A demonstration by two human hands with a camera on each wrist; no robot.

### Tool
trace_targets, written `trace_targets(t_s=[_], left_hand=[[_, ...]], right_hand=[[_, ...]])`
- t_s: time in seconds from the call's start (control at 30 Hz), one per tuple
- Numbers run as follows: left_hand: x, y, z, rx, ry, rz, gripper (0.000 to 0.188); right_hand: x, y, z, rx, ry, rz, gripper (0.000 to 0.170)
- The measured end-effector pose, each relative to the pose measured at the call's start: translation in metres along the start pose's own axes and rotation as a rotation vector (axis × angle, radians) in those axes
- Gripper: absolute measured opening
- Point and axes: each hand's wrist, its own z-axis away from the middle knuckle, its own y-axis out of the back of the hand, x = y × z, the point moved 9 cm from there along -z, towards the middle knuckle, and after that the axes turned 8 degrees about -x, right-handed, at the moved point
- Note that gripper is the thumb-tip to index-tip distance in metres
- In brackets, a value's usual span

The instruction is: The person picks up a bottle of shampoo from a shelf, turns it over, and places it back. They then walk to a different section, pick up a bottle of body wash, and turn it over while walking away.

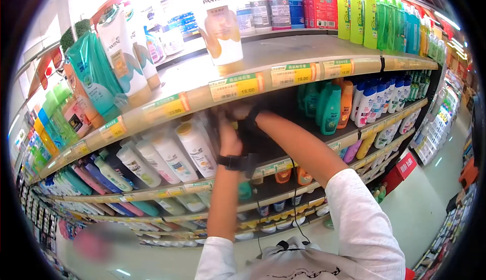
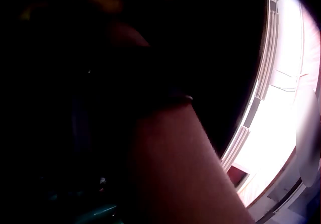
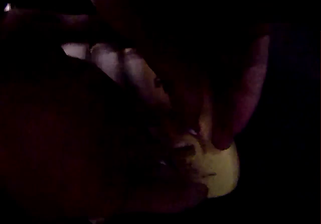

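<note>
Both hands reach into the dark shelf under the top ledge. In the head view my left hand [image 1: 228,136] is blurred and points up beside the row of white shampoo bottles [image 1: 195,146]. My right hand [image 1: 242,112] comes in from the right and meets it under the ledge. A yellow bottle [image 3: 218,171] shows in the dim right wrist view, with fingers [image 3: 246,98] curled over it from above and more fingers along its lower side. Both hands grip it. The left wrist view is nearly black except for a forearm.
The ledge [image 1: 283,60] with price tags runs right above the hands. White Pantene tubes [image 1: 223,37] stand on it. Right of the arms are a teal bottle [image 1: 331,110], an orange bottle [image 1: 346,105] and blue-capped bottles [image 1: 365,105]. Lower shelves hold more bottles; cables [image 1: 295,199] hang in front.
</note>
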Motion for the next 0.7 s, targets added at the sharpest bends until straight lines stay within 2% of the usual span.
trace_targets(t_s=[0.13, 0.2, 0.3, 0.4, 0.47, 0.57, 0.7], left_hand=[[0.001, -0.015, -0.002, 0.045, 0.046, 0.040, 0.033], [-0.019, 0.013, -0.026, 0.052, 0.007, -0.059, 0.033], [-0.016, 0.007, -0.033, 0.028, -0.099, -0.140, 0.036], [-0.019, 0.001, -0.023, 0.031, 0.018, -0.202, 0.040], [-0.006, -0.024, 0.000, 0.042, 0.140, -0.134, 0.041], [-0.015, -0.029, 0.000, -0.059, 0.141, -0.122, 0.044], [-0.023, -0.027, 0.003, -0.037, 0.287, -0.096, 0.048]], right_hand=[[0.003, 0.004, -0.007, 0.066, -0.050, -0.091, 0.038], [0.007, 0.003, -0.011, 0.068, -0.070, -0.073, 0.037], [0.010, 0.000, -0.020, 0.056, -0.092, -0.028, 0.037], [0.012, 0.001, -0.026, 0.043, -0.108, 0.017, 0.036], [0.012, 0.003, -0.030, 0.041, -0.109, 0.038, 0.035], [0.014, 0.004, -0.031, 0.038, -0.115, 0.064, 0.035], [0.020, 0.009, -0.028, 0.032, -0.119, 0.108, 0.034]])
